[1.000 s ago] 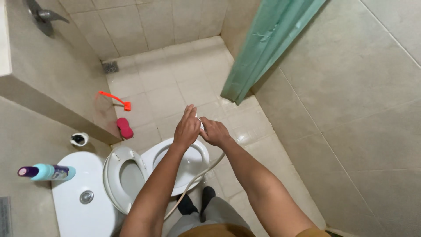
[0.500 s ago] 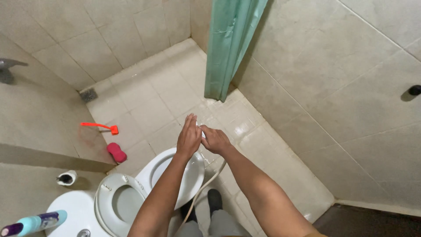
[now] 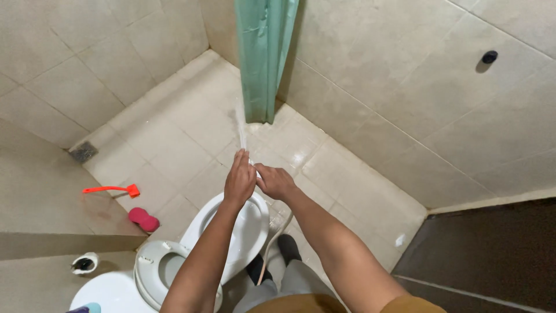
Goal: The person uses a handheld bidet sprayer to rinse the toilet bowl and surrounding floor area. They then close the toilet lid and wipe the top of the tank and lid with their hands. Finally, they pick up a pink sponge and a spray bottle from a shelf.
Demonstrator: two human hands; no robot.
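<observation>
- At this moment a thin jet of water (image 3: pixel 240 130) shot from between the two hands toward the foot of the green shower curtain (image 3: pixel 263 58) at the top middle of the frame; in the picture half a second before, no such stream could be made out, so the spray had probably just been triggered.
- The left hand (image 3: pixel 240 181) stood upright just left of centre, fingers curled about a small white spray nozzle (image 3: pixel 255 171); the grip looked closed on it, though the nozzle was mostly hidden.
- The right hand (image 3: pixel 275 181) touched the left from the right side, fingers folded shut over the same nozzle.
- A pale hose (image 3: pixel 272 240) ran down from the hands, past the right edge of the toilet lid (image 3: pixel 246 235), toward the lower middle of the frame.
- Judged from this, rinsing of the tiled floor (image 3: pixel 174 145) was under way, with the stream landing near the curtain's hem.
- Against the earlier frames, the view had swung right and up: the toilet seat (image 3: pixel 152 272) and white tank (image 3: pixel 110 295) sat lower left, half cut off, and a dark wall fitting (image 3: pixel 490 57) showed at upper right.
- The orange brush (image 3: pixel 113 189) and pink sponge (image 3: pixel 143 219) lay at the left, well apart from the hands, shifted in the frame by the camera's turn alone.
</observation>
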